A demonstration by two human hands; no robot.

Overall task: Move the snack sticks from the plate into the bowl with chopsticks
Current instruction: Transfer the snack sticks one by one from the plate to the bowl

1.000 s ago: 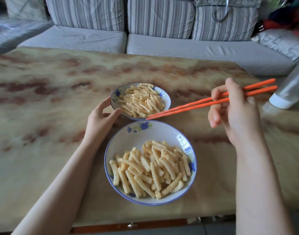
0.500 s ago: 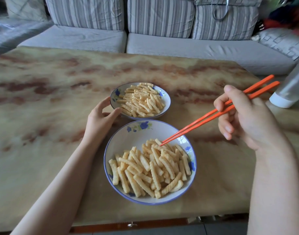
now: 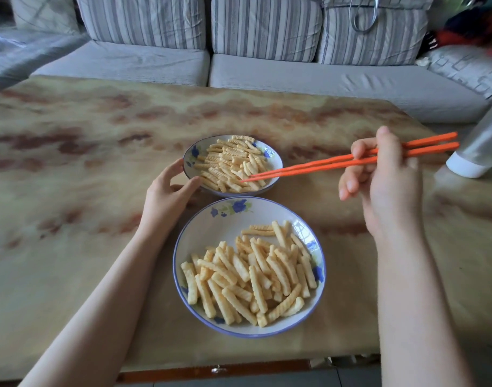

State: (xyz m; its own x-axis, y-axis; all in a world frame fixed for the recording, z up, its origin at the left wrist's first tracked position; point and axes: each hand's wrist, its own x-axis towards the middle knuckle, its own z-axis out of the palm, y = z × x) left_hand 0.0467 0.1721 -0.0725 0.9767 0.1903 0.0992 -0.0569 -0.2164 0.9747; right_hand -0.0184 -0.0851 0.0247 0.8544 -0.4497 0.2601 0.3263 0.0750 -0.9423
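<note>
Sofa [image 3: 239,71] behind; marbled tabletop [image 3: 72,191] in front of it. Plate [image 3: 200,241] near edge, snack sticks [image 3: 250,277] heaped on its near-right part. Bowl [image 3: 275,160] just beyond the plate, also full of sticks. Left hand [image 3: 166,196]: thumb and fingers spread, cupping the bowl's left rim. Right hand [image 3: 384,185]: fingers pinching orange chopsticks [image 3: 323,163] (tips nearly together over the bowl's sticks; whether they grip one, cannot tell).
</note>
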